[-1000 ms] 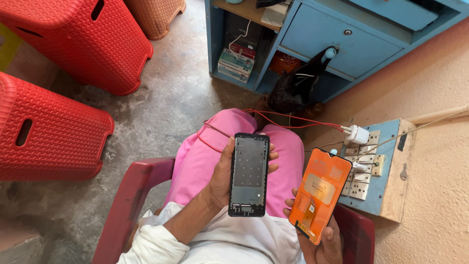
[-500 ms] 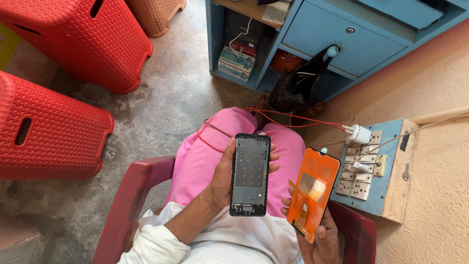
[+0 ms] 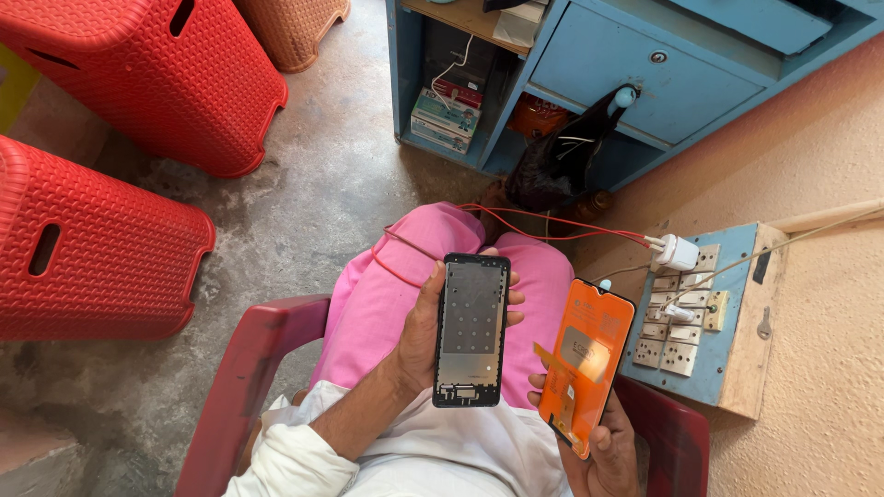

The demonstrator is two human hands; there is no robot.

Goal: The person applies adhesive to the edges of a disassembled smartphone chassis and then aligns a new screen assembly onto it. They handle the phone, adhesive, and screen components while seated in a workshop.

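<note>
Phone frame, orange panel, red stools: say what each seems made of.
Phone frame: looks like dull grey metal inside a glossy black plastic rim.
Orange panel: likely glass under a smooth orange film, since it shines; a loose tab sticks out.
Red stools: moulded plastic, with a woven-look pattern and cut-out handle.

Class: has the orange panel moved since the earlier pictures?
Yes. The orange panel in the right hand has shifted slightly left, away from the blue switchboard.

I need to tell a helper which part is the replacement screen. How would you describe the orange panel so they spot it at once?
Start at the blue switchboard on the wall beside the red chair. Just in front of it, the right hand holds the orange panel tilted. Unlike the black-rimmed grey phone frame in the left hand, it is bright orange, phone-shaped, with a grey patch.
</note>
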